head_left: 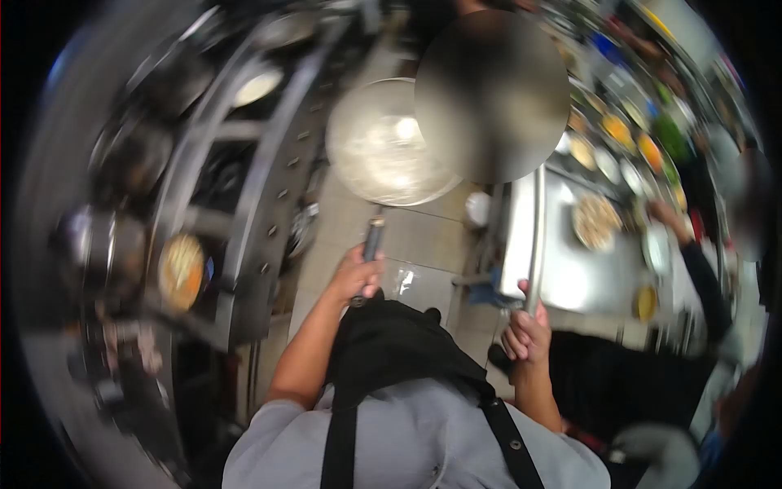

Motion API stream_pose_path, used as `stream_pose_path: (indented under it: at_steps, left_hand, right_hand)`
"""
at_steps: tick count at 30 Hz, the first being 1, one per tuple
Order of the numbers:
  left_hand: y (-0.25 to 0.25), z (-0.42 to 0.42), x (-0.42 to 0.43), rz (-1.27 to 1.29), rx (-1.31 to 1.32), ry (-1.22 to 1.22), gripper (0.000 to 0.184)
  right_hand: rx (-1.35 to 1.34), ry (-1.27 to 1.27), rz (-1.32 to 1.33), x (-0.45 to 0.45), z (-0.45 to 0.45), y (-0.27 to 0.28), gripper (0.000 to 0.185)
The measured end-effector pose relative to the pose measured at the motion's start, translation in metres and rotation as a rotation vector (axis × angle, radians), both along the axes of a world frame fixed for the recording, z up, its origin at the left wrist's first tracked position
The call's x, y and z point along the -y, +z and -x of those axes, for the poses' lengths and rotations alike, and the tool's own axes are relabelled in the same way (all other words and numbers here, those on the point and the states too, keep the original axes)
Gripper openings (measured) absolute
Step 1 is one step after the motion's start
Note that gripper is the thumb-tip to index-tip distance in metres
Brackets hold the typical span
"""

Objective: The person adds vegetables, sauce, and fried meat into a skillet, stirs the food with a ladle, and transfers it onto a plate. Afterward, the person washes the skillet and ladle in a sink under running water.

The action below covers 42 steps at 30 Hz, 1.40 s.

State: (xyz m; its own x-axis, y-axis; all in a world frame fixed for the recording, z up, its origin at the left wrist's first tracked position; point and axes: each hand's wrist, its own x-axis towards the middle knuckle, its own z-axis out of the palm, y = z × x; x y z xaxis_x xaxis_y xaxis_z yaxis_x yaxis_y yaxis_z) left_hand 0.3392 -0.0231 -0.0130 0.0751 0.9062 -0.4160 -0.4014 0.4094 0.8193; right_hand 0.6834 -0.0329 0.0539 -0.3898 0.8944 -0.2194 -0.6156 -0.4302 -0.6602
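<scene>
My left hand (356,275) is wrapped round the dark handle of a large, shiny frying pan (399,175), held out over the floor in front of me. The pan's inside looks pale and reflective, smeared by motion; I cannot tell what is in it. In my right hand (528,332), fingers closed, is a long metal-handled utensil (537,236) pointing away from me. Its far end runs up to a blurred round patch, so its kind is hidden. That patch also covers the pan's right edge.
A stove (252,236) runs along the left, bearing pans, one with yellow-orange food (182,271). At right is a steel counter (570,273) with a bowl of pale pieces (597,222) and several ingredient containers (617,129). A co-worker's arm (700,269) reaches over it.
</scene>
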Motion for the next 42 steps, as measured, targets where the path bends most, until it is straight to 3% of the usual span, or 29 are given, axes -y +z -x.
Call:
stream_pose_path:
  at_steps: [1, 3, 8, 12, 17, 25, 29, 31, 33, 35, 37, 40, 41, 42]
  left_hand:
    - [0.010, 0.008, 0.005, 0.000, -0.010, 0.107, 0.018]
    - [0.023, 0.035, 0.022, -0.096, 0.101, 0.100, 0.019]
    - [0.065, 0.117, 0.089, -0.197, 0.024, 0.376, 0.019]
    - [0.092, 0.200, 0.163, -0.255, -0.095, 0.706, 0.018]
    - [0.105, 0.289, 0.254, -0.379, -0.301, 1.122, 0.019]
    - [0.112, 0.384, 0.371, -0.224, -0.430, 1.769, 0.016]
    - [0.119, 0.404, 0.457, -0.050, -0.564, 1.972, 0.015]
    - [0.124, 0.407, 0.509, 0.038, -0.593, 2.010, 0.015]
    - [0.120, 0.418, 0.587, 0.172, -0.521, 2.081, 0.013]
    - [0.105, 0.427, 0.638, 0.208, -0.521, 2.088, 0.011]
    - [0.083, 0.443, 0.691, 0.411, -0.465, 2.056, 0.009]
    - [0.028, 0.477, 0.776, 0.537, -0.407, 2.025, 0.005]
    - [0.018, 0.490, 0.798, 0.644, -0.415, 1.990, 0.005]
    - [-0.004, 0.501, 0.821, 0.568, -0.279, 2.039, 0.006]
  right_hand:
    - [-0.090, 0.094, 0.016, -0.013, 0.012, 0.005, 0.053]
    - [-0.268, 0.304, -0.009, -0.028, 0.044, 0.003, 0.057]
    - [-0.415, 0.575, -0.050, -0.054, 0.133, 0.035, 0.053]
    - [-0.273, 0.595, -0.095, -0.043, 0.230, 0.051, 0.049]
    - [-0.331, 0.718, -0.074, -0.021, 0.338, 0.039, 0.050]
    - [-0.447, 1.140, -0.077, -0.024, 0.474, -0.010, 0.056]
    - [-0.367, 1.147, -0.050, 0.014, 0.559, 0.008, 0.049]
    - [-0.284, 1.272, -0.080, 0.035, 0.594, 0.020, 0.048]
    - [-0.014, 1.357, -0.184, 0.087, 0.646, 0.051, 0.044]
    - [0.141, 1.475, -0.275, 0.123, 0.681, 0.052, 0.046]
    - [0.304, 1.599, -0.318, 0.177, 0.722, 0.058, 0.044]
    - [0.517, 1.819, -0.653, 0.282, 0.795, 0.044, 0.050]
    - [0.506, 1.889, -0.890, 0.321, 0.825, 0.031, 0.053]
    - [0.537, 1.927, -0.984, 0.370, 0.855, 0.036, 0.051]
